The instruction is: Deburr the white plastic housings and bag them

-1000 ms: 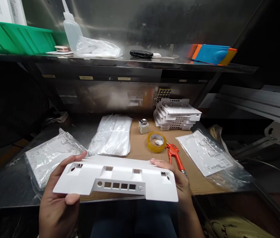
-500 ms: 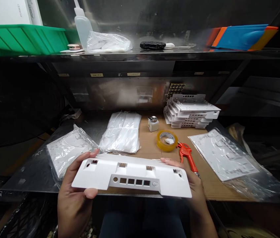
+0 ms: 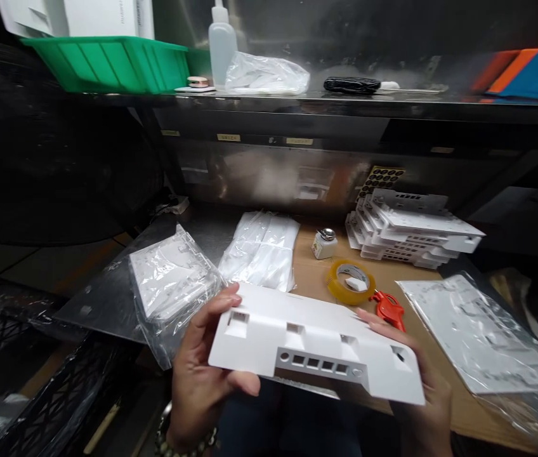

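A white plastic housing panel (image 3: 250,346), with a row of square port openings and one round hole, is held up in front of the bench edge. My left hand (image 3: 202,355) grips its left end, thumb below and fingers at the top edge. On the other end, my right hand (image 3: 424,374) is closed, its fingers along the top edge and its palm partly hidden behind the panel. Behind the panel lie a roll of yellow tape (image 3: 351,282) and a red air blow gun (image 3: 389,310), partly covered by my right fingers.
Bagged white panels (image 3: 169,273) lie at left and another bagged panel (image 3: 488,336) at right. Plastic bags (image 3: 264,247), a small pump bottle (image 3: 324,244) and stacked white panels (image 3: 412,225) stand behind. Overhead runs a shelf with a green bin (image 3: 117,66). Black crates (image 3: 59,381) sit lower left.
The view has swung left, so the bench things appear farther right. Both hands still hold the panel, which now tilts more, its right end lower.
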